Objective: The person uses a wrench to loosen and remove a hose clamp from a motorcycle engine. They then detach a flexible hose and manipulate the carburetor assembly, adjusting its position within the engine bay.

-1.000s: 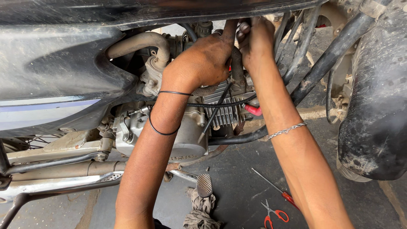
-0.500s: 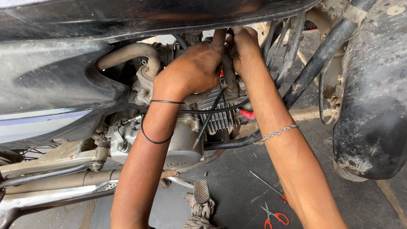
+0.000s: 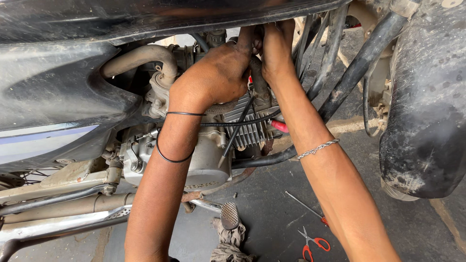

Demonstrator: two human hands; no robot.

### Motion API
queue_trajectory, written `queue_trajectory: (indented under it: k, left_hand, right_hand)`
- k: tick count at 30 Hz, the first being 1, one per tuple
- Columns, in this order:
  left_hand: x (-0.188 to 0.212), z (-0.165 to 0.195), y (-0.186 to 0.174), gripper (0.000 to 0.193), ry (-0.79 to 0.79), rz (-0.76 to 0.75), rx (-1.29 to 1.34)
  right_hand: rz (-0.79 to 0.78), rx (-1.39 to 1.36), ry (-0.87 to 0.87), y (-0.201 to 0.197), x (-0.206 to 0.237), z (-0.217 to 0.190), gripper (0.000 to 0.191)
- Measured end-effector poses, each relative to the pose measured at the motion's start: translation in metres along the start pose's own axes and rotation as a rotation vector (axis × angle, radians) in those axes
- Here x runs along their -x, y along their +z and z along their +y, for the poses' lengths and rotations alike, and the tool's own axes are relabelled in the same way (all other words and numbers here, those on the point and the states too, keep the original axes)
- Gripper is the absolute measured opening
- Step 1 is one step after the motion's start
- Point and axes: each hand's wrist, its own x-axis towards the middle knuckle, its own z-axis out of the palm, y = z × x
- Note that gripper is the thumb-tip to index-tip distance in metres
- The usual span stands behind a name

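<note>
Both hands are pushed up under the tank above the engine point(image 3: 208, 145): left hand point(image 3: 216, 77) fingers curled on a dark hose point(image 3: 258, 80), right hand point(image 3: 277, 48) grip hidden, can't be told.

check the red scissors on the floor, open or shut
Open. The red-handled scissors lie flat on the floor with the two handle loops spread apart and the blades parted in a narrow V, beside a screwdriver.
</note>
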Motion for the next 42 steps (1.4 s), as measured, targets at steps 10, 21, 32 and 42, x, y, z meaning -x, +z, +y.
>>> queue_trajectory:
  k: [10, 21, 32, 42]
  left_hand:
    - [0.0, 0.005, -0.002, 0.097, -0.069, -0.032, -0.056]
    - [-0.001, 0.001, 0.0, 0.091, -0.047, -0.016, -0.024]
    - [0.0, 0.002, 0.0, 0.095, -0.043, -0.022, -0.029]
    - [0.002, 0.006, -0.003, 0.089, -0.077, -0.038, -0.003]
  right_hand:
    - [0.186, -0.158, 0.332, -0.007, -0.013, 0.004, 0.012]
    - [0.092, 0.014, 0.563, -0.007, -0.019, 0.003, 0.015]
    - [0.264, -0.27, 0.108, -0.005, -0.01, 0.007, 0.017]
    - [0.159, -0.13, 0.487, -0.003, -0.01, -0.001, 0.013]
